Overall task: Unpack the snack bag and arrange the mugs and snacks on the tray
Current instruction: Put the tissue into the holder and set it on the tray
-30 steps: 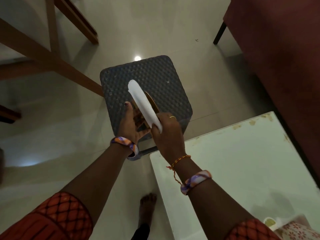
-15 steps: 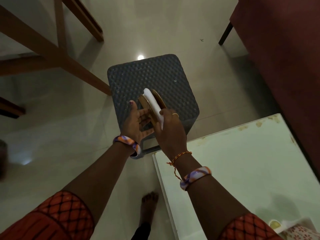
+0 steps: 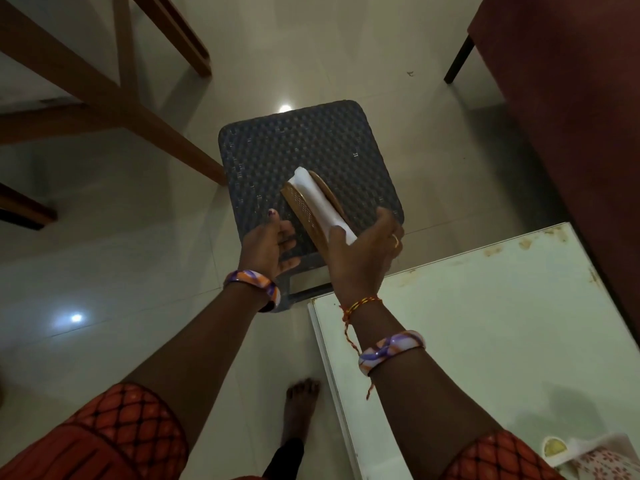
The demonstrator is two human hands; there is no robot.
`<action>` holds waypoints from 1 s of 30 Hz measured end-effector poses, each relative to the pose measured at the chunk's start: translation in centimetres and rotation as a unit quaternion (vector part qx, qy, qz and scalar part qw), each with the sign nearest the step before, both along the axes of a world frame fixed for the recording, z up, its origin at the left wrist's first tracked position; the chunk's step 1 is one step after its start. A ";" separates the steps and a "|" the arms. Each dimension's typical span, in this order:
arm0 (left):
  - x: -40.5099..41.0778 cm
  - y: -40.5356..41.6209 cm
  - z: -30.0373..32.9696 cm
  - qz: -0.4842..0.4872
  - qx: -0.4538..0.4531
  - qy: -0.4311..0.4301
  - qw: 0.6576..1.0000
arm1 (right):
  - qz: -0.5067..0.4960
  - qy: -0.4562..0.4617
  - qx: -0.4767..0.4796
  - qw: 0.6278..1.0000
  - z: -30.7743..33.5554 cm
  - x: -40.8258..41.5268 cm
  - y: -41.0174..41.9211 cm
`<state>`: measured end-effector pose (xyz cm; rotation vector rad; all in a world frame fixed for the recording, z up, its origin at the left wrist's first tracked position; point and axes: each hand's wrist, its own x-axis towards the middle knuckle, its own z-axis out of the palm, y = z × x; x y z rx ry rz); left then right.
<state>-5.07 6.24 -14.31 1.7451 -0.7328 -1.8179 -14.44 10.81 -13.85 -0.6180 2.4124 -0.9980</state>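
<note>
Pale glossy floor tiles (image 3: 138, 237) fill most of the downward view, with slanted wooden furniture legs (image 3: 114, 74) at the far left and a dark maroon piece of furniture (image 3: 571, 98) along the right edge. Standing on the floor in the middle is a dark grey woven-pattern plastic stool (image 3: 311, 147), and at the near right a white glass-topped counter (image 3: 485, 323) begins, its far corner just beside the stool. Over the near half of the stool the right hand (image 3: 363, 251) grips the near end of a brown perforated tray-like piece (image 3: 304, 206) held on edge together with a white folded sheet or packet (image 3: 322, 199); what exactly these two are is hard to tell in the dim light. Holding them tilted on edge probably keeps them together as a pair while they are carried above the stool's seat. The left hand (image 3: 268, 242) is just beside the brown piece on its left, fingers relaxed and spread, holding nothing, perhaps ready to steady or take it. At the near right corner of the counter, well apart from both hands, a floral-patterned cloth bag (image 3: 595, 460) with something yellow (image 3: 554, 448) showing at its mouth is partly cut off by the frame; no mugs are in view.
</note>
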 end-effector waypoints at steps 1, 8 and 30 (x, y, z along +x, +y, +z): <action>0.1 0.0 0.0 0.000 -0.003 0.001 1.000 | -0.068 -0.086 0.001 0.994 0.2 0.0 0.1; -1.2 0.0 0.2 -0.013 -0.018 0.030 0.999 | -0.150 -0.367 -0.044 0.917 1.5 0.7 -0.2; 0.1 2.9 -1.2 -0.195 -0.306 -0.198 0.910 | 0.275 -0.001 0.054 0.960 -0.8 -1.7 2.8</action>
